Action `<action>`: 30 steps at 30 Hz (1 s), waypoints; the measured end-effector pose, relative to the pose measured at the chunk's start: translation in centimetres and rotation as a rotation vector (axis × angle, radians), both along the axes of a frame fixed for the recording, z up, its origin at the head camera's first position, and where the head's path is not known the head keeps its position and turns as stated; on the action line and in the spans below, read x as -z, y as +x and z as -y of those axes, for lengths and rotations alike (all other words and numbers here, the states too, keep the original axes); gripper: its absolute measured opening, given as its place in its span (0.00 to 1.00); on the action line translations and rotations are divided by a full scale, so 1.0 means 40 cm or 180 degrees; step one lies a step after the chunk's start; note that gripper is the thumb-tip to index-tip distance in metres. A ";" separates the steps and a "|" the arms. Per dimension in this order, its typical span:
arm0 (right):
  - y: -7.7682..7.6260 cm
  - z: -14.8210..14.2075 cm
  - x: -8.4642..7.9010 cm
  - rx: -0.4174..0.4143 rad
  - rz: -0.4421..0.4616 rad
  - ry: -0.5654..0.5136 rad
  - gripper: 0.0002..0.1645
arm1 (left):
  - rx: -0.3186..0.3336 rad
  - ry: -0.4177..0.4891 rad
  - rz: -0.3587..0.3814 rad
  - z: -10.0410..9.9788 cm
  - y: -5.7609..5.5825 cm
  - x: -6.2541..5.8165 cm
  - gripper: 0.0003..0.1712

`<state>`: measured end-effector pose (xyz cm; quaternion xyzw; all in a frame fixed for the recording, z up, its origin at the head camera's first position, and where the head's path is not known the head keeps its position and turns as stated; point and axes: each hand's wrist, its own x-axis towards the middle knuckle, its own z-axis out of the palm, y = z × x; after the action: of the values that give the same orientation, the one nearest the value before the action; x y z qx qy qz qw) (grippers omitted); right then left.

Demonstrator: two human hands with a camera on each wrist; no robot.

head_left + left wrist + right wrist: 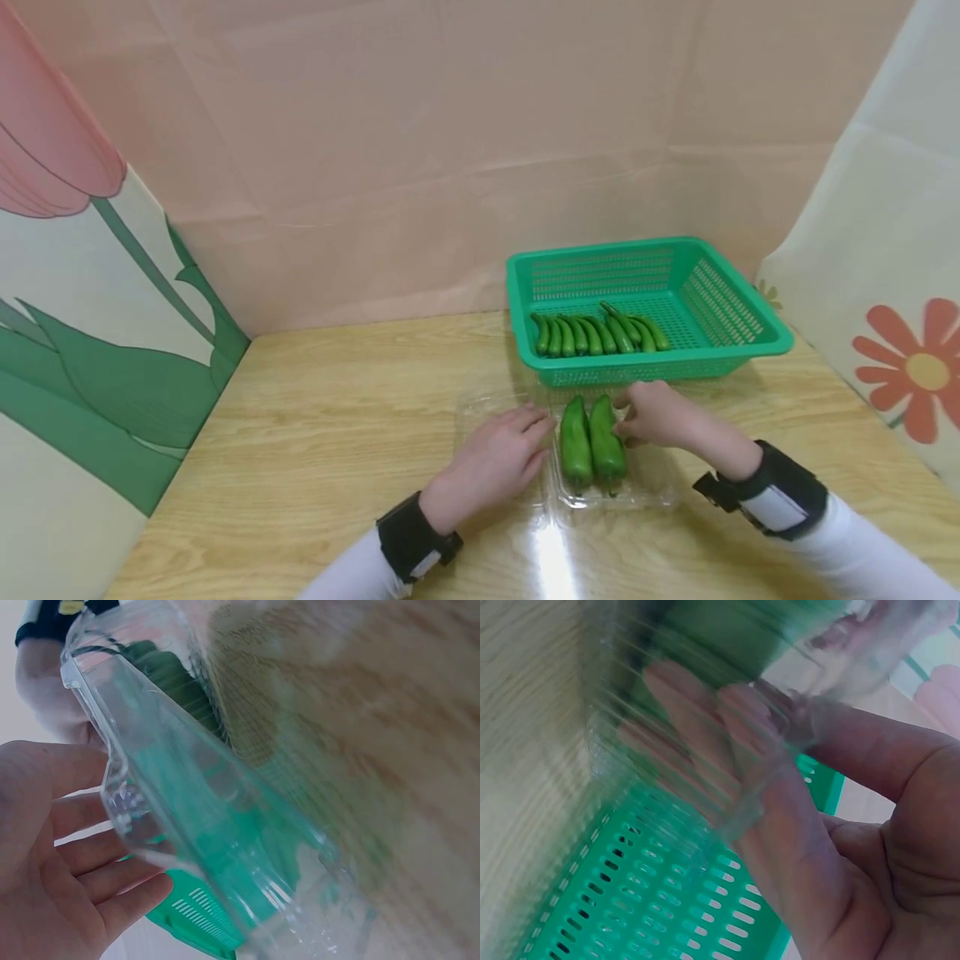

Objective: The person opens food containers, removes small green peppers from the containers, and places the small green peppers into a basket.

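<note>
A clear plastic clamshell box [652, 500] lies unfolded on the table. Two large green peppers [576, 450] rest side by side in its right half, stems toward the near edge. My right hand [656, 414] reaches over the right wall, with fingertips right at the right pepper [609, 450]. Through the clear plastic in the right wrist view, several of its fingers [697, 727] show loosely extended. Over the left half, my left hand [498, 450] has its fingertips near the middle fold. The left wrist view shows its fingers [112, 889] spread beside the plastic edge.
Behind the box stands a green plastic basket [637, 367] with a row of small green peppers [588, 335] along its near side. A pink cloth [420, 183] hangs at the back. Printed sheets flank the wooden table [322, 433].
</note>
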<state>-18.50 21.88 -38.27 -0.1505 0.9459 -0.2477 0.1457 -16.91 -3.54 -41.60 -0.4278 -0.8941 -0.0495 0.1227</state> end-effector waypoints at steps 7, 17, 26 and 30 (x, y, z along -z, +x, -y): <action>-0.006 0.002 0.013 -0.0086 -0.0031 0.0047 0.30 | 0.0004 0.0009 0.0015 0.000 0.001 0.000 0.26; -0.006 0.005 0.021 -0.0152 -0.0295 0.0207 0.35 | 0.0020 -0.0004 0.0014 0.000 -0.002 0.001 0.26; 0.005 0.008 0.019 -0.0065 -0.0284 0.0133 0.44 | -0.0005 -0.0006 0.0041 0.000 0.000 -0.002 0.26; 0.010 0.012 0.013 -0.0020 -0.0225 0.0056 0.45 | -0.0018 -0.0041 0.0049 -0.001 0.000 -0.001 0.26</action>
<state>-18.12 21.41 -38.79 -0.1609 0.9522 -0.2333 0.1143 -16.90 -3.52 -41.55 -0.4257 -0.8965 -0.0468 0.1132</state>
